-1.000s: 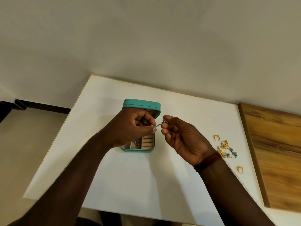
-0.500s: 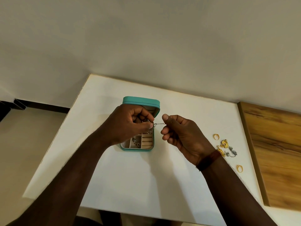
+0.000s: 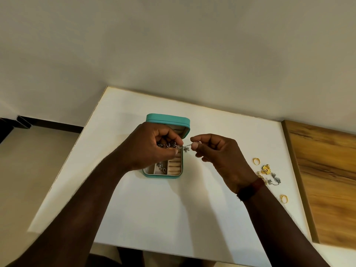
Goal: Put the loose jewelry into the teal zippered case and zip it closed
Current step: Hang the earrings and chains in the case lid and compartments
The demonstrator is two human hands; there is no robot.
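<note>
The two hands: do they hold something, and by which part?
Yes. A thin silver chain is stretched between them above the open teal case. The left hand holds its bunched end; the right hand pinches the other end.

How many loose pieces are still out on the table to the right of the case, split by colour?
Plain gold rings: 2, far and near
Gold flower-shaped pieces: 2, one and a second partly hidden by the wrist
Silver pieces: 2, and
Total: 6

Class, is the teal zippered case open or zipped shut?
Open: the teal zippered case's lid stands raised, and its beige compartments show.
</note>
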